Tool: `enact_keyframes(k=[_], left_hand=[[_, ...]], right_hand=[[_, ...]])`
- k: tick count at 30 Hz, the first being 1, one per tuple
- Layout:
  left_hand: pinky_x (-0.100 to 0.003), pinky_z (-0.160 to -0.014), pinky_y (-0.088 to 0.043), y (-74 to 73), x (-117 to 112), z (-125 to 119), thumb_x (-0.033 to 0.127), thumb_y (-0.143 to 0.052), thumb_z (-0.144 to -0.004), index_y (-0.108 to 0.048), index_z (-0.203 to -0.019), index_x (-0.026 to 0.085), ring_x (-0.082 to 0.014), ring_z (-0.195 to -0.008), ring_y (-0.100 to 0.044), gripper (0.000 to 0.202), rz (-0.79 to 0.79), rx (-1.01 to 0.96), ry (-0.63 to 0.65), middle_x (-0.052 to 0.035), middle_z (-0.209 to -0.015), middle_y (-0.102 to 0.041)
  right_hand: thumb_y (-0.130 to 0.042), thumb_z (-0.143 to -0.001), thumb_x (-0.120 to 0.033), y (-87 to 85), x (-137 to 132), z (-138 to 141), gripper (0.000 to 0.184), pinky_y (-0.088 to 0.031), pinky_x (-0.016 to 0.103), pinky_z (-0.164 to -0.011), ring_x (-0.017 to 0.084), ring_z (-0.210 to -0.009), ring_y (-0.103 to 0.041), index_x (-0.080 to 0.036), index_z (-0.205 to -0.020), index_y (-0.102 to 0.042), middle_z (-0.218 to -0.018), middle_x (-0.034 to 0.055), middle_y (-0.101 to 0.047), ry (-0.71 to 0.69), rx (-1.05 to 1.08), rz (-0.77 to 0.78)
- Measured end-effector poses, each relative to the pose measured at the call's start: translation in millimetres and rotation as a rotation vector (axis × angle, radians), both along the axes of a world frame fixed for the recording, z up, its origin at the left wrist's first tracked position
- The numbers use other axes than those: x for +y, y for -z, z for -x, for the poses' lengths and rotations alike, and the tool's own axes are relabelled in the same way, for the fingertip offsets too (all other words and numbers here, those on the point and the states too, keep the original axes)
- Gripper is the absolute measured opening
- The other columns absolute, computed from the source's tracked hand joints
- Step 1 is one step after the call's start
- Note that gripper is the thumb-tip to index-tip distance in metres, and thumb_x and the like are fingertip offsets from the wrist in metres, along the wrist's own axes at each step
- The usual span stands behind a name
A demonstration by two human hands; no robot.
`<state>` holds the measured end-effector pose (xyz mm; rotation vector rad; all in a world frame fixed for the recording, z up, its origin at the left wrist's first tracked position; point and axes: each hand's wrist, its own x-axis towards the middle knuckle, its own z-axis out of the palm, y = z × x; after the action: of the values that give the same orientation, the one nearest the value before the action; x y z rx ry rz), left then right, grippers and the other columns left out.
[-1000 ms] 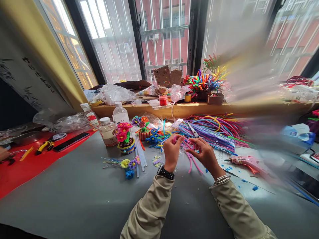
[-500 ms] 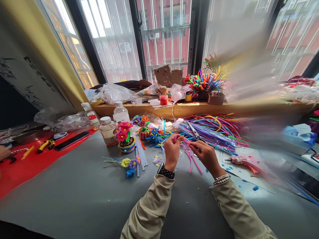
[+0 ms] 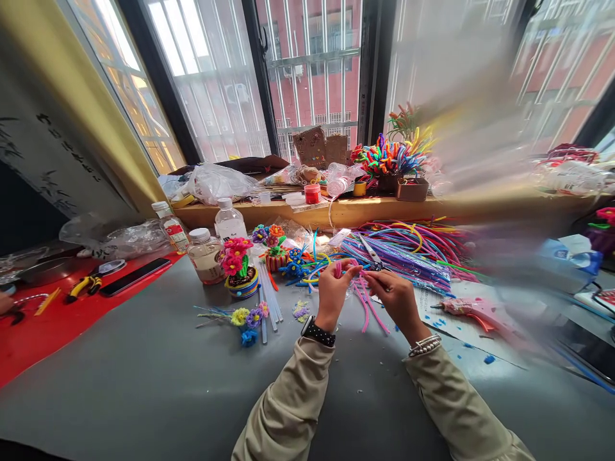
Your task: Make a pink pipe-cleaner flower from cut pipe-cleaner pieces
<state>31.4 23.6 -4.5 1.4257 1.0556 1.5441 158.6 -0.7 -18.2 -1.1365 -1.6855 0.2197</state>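
Pink pipe cleaners [image 3: 364,308] are pinched between both hands above the grey table, their loose ends hanging down. My left hand [image 3: 334,292] is closed on looped pink stems near its fingertips. My right hand [image 3: 396,299] grips the same pink pipe cleaners a little to the right. Just behind the fingers lie scissors [image 3: 371,250], blades pointing away, on a plastic-wrapped bundle of purple and blue pipe cleaners [image 3: 408,266]. Blue pipe-cleaner flowers [image 3: 294,264] sit to the left of my left hand. How the pink stems are twisted is hidden by the fingers.
Left stand a flowerpot of pink pipe-cleaner flowers [image 3: 237,266], bottles [image 3: 204,254] and clear glue sticks [image 3: 264,314]. A pink glue gun [image 3: 464,307] lies on paper at right. Pliers [image 3: 82,288] and a phone [image 3: 135,277] rest on red cloth [image 3: 38,339], near another person's hand.
My view has shifted slightly. The pink stems at my left fingertips now show a wider loop, and my fingers have moved a little while keeping hold.
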Motion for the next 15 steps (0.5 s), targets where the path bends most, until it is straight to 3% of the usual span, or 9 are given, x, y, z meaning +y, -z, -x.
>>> enact_keyframes(k=[5, 10, 15], left_hand=[[-0.021, -0.052, -0.035, -0.9, -2.9, -2.7, 0.044, -0.06, -0.062, -0.063, -0.061, 0.014, -0.0075, -0.05, -0.044, 0.03, 0.073, -0.018, 0.041, 0.0024, -0.049, -0.05], [-0.02, -0.045, -0.027, -2.4, -3.7, -4.2, 0.045, -0.058, -0.064, -0.065, -0.068, 0.014, -0.0045, -0.044, -0.035, 0.032, 0.119, -0.154, 0.088, 0.0019, -0.053, -0.052], [-0.019, -0.042, -0.022, -5.6, -6.3, -5.9, 0.046, -0.061, -0.06, -0.065, -0.066, 0.013, -0.0027, -0.042, -0.028, 0.033, 0.204, -0.347, 0.169, 0.003, -0.051, -0.048]], right_hand=[[-0.05, -0.076, -0.037, -0.3, -0.4, 2.5, 0.024, -0.043, 0.026, -0.052, 0.014, -0.053, -0.055, -0.02, -0.083, -0.066, -0.064, 0.0035, -0.062, -0.069, 0.095, 0.071], [-0.055, -0.071, -0.041, 1.1, 1.5, 5.2, 0.028, -0.041, 0.024, -0.044, 0.012, -0.046, -0.052, -0.016, -0.079, -0.065, -0.056, 0.0016, -0.058, -0.164, 0.445, 0.252], [-0.06, -0.067, -0.041, 2.4, 3.6, 7.6, 0.026, -0.039, 0.023, -0.043, 0.01, -0.044, -0.049, -0.016, -0.067, -0.064, -0.054, 0.0, -0.057, -0.239, 0.662, 0.332]])
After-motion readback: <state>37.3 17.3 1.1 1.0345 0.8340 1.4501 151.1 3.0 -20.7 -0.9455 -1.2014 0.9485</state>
